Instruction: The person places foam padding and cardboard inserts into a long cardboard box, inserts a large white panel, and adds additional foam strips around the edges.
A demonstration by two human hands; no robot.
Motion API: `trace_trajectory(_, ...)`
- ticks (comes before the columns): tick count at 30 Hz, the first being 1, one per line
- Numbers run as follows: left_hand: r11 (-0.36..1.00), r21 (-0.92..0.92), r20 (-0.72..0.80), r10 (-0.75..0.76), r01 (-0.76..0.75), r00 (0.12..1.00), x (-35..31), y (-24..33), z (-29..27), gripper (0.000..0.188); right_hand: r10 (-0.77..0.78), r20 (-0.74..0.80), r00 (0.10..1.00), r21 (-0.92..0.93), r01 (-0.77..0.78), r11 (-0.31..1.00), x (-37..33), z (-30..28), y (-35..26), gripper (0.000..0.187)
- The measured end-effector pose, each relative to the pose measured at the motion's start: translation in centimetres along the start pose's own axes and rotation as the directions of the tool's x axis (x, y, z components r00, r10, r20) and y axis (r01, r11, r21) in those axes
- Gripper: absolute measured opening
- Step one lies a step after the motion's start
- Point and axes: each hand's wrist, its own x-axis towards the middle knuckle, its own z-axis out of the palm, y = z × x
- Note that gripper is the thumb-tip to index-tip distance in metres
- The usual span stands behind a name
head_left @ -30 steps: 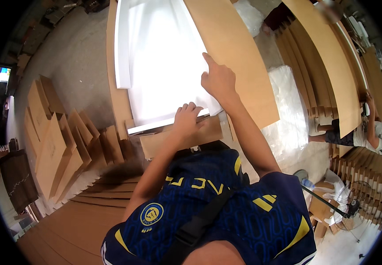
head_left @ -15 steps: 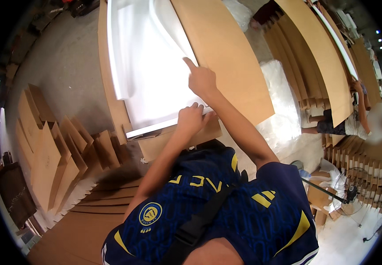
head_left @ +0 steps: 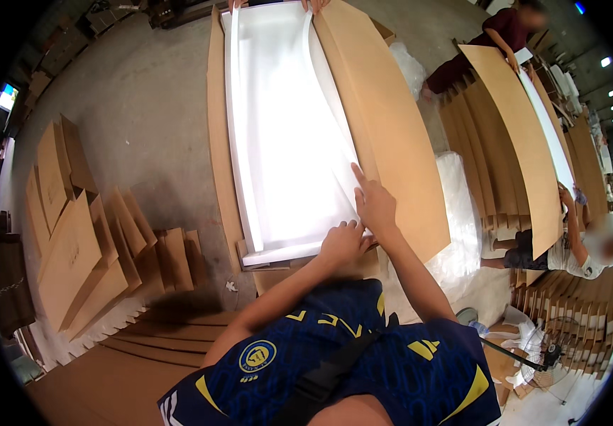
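In front of me lies a long open cardboard carton (head_left: 227, 149) with a glossy white panel (head_left: 285, 142) inside it. White raised edging runs along the panel's sides, and a white strip (head_left: 282, 253) crosses its near end. My left hand (head_left: 344, 243) is closed over the near right corner, its fingers curled on the end of that strip. Just beyond it, my right hand (head_left: 377, 206) rests on the right edging (head_left: 342, 145), index finger stretched forward and thumb apart. Its other fingers are partly hidden. At the far end, another person's hands (head_left: 312, 6) touch the panel.
A wide cardboard flap (head_left: 384, 128) spreads to the right of the panel. Folded cartons (head_left: 72, 248) stand at left, and flat cardboard (head_left: 129, 362) lies near me. Clear plastic wrap (head_left: 459, 213), a fan (head_left: 551, 351) and two people at another carton (head_left: 519, 135) are on the right.
The view has tilted up, so the carton's far end and another person's hands there now show. Both my hands stay near the same corner, the right index finger lying closer along the edging.
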Motion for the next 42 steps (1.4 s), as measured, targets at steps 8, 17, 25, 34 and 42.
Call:
trace_trajectory(8, 0.998, -0.045, -0.010, -0.037, 0.037, 0.999, 0.4, -1.2, 0.9, 0.049, -0.025, -0.014, 1.000, -0.114, 0.023, 0.993, 0.4, 3.3, 1.2, 0.068)
trace_trajectory(17, 0.999, -0.028, -0.010, -0.019, 0.019, 1.000, 0.4, -0.7, 1.7, 0.052, 0.099, -0.080, 0.992, -0.151, -0.110, 0.982, -0.2, 4.3, 3.3, 0.071)
trace_trajectory(25, 1.000, -0.012, 0.116, 0.008, -0.007, 0.993, 1.1, -1.6, 0.9, 0.050, -0.041, 0.066, 0.997, -0.202, 0.054, 0.978, 3.5, 2.8, 5.4, 0.076)
trace_trajectory(34, 0.981, 0.101, -0.176, 0.181, -0.165, 0.968, -0.1, -2.1, 1.9, 0.049, -0.124, 0.143, 0.982, -0.384, 0.170, 0.908, 4.0, 6.7, 7.9, 0.080)
trace_trajectory(42, 0.972, 0.031, -0.265, 0.231, -0.231, 0.936, -3.5, -3.8, 0.7, 0.045, -0.038, 0.371, 0.928, -0.371, 0.186, 0.910, 1.4, 4.1, 4.7, 0.080)
